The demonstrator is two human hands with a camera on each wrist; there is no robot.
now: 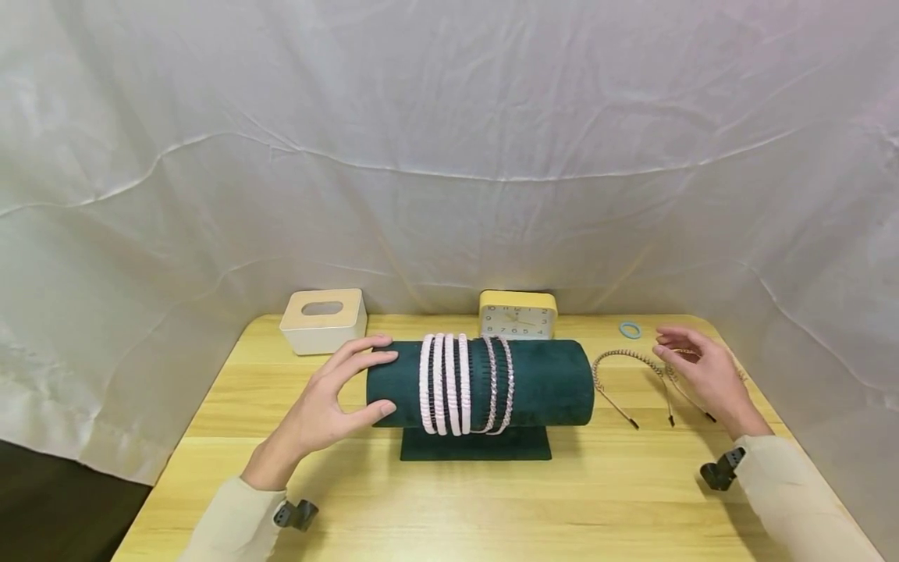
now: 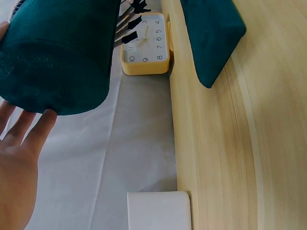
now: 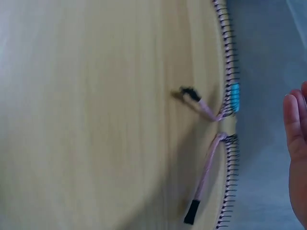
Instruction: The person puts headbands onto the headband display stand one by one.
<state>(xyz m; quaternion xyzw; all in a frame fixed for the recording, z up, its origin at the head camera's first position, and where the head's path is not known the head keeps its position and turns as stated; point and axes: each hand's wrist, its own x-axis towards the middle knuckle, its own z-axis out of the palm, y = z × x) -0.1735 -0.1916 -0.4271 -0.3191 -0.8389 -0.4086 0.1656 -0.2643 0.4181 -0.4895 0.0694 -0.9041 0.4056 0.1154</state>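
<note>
A dark green velvet headband stand [image 1: 551, 382], a horizontal roll on a flat base, carries several white-pink headbands [image 1: 451, 390] and two thin braided ones [image 1: 509, 386]. My left hand [image 1: 330, 402] holds the roll's left end, thumb at the front and fingers over the top; in the left wrist view fingertips meet the end's rim [image 2: 72, 110]. At the right, my right hand [image 1: 705, 375] is over a braided headband [image 1: 691, 400], partly hiding it, fingers loosely bent and nothing visible in them. Beside it lies another braided headband [image 1: 618, 353] with dark tips.
A yellow clock [image 1: 518, 316] stands behind the roll. At the back left is a white tissue box [image 1: 323, 336] with a wood-coloured top. A light blue ring [image 1: 630, 330] lies behind the loose headbands. Pale cloth [image 1: 449, 218] hangs around the wooden table [image 1: 449, 507].
</note>
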